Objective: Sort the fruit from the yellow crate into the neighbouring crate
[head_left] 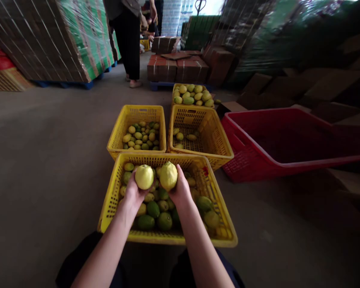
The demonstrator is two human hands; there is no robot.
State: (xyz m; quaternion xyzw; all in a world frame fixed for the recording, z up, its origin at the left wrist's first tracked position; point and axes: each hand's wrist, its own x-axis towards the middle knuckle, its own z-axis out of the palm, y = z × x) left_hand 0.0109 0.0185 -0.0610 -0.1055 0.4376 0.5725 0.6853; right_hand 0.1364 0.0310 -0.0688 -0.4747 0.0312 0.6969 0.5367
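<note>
One smooth, round, pale-yellow fruit (pixel 144 177) is clamped in the left hand (pixel 134 191), whose fingers curl beneath it, while a bumpy, oval, pale-yellow fruit (pixel 168 176) is clamped in the right hand (pixel 180 187), thumb up along its right side. Both fruits are just apart, above the far half of a wide, rectangular, yellow plastic crate (pixel 180 239) with slotted walls. Inside that crate, dark-green oval fruits (pixel 164 221) lie toward the near edge, with yellow and mixed-green ones toward the left edge and the near right corner; a small red patch (pixel 205 171) marks the wall by its far right corner. Just beyond its far edge stand two more slotted yellow plastic crates: the left one (pixel 144 109) has many small yellow and green fruits across its bottom, and the right one (pixel 199 154) only a few, mostly toward its left edge. Behind the latter's far edge, another yellow plastic crate (pixel 183 105) is heaped with yellow-green fruits. Beside its right edge stands a large red plastic basket (pixel 246 162), its interior too dark to tell what it holds.
</note>
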